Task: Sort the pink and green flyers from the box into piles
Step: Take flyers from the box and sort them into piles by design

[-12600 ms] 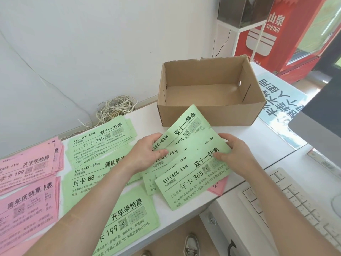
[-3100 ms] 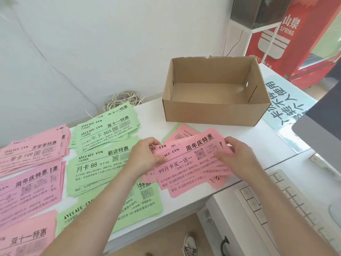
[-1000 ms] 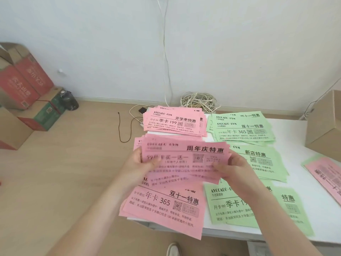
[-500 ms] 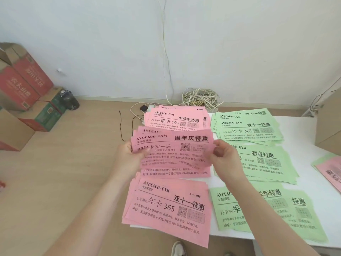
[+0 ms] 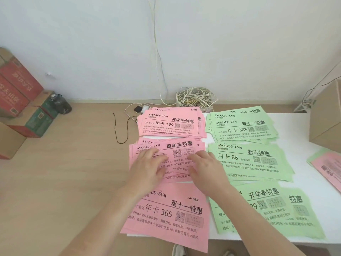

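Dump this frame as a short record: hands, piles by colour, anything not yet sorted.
left hand: flat on the middle pink pile, fingers relaxed
right hand: flat on the same pile
pink column: back pink pile, middle one under the hands, front pink pile
green column: back green pile, middle green pile, front green pile
loose flyers: pink over green, at the right edge, near the cardboard box
table: white
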A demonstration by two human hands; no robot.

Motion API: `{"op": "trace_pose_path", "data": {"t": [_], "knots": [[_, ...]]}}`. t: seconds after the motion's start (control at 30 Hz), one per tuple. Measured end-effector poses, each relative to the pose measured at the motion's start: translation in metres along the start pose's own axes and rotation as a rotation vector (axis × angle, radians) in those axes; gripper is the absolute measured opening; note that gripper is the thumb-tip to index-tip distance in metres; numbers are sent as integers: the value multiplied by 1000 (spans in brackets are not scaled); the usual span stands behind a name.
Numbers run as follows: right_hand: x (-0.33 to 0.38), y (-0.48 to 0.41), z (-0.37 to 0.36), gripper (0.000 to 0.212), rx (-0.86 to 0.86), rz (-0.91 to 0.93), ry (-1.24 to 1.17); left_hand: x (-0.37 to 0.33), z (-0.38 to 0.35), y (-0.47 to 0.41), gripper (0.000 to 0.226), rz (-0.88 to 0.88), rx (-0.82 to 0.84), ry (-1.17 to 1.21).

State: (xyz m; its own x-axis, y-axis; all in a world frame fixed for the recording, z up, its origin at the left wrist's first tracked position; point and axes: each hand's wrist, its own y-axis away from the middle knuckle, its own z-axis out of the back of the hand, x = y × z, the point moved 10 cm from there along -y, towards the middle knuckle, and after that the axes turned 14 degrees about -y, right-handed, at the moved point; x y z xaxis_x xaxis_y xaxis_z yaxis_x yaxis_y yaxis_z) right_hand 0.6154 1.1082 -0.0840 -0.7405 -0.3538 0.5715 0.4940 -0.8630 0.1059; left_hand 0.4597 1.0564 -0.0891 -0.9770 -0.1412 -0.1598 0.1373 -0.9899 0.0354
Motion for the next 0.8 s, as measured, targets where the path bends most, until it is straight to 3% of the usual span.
{"op": "trace_pose_path", "data": {"t": [0.13,0.27,0.47,0.57,0.8], "knots": [[3,8,-14,37,106,11,131,-7,-8,-2,36,-11,57,-63],[-1,10,-10,39,153,17,114,-9,-7,-4,32,-33,101,-122],[-24,40,63,47,24,-13,-65,-30,7,-10,37,-53,69,-131],[-65,76,112,52,6,-108,-66,-76,28,-12,33,-158,-33,-27],[-216,156,181,67,-2,-521,174,-235,29,-10,30,-509,11,51]]}}
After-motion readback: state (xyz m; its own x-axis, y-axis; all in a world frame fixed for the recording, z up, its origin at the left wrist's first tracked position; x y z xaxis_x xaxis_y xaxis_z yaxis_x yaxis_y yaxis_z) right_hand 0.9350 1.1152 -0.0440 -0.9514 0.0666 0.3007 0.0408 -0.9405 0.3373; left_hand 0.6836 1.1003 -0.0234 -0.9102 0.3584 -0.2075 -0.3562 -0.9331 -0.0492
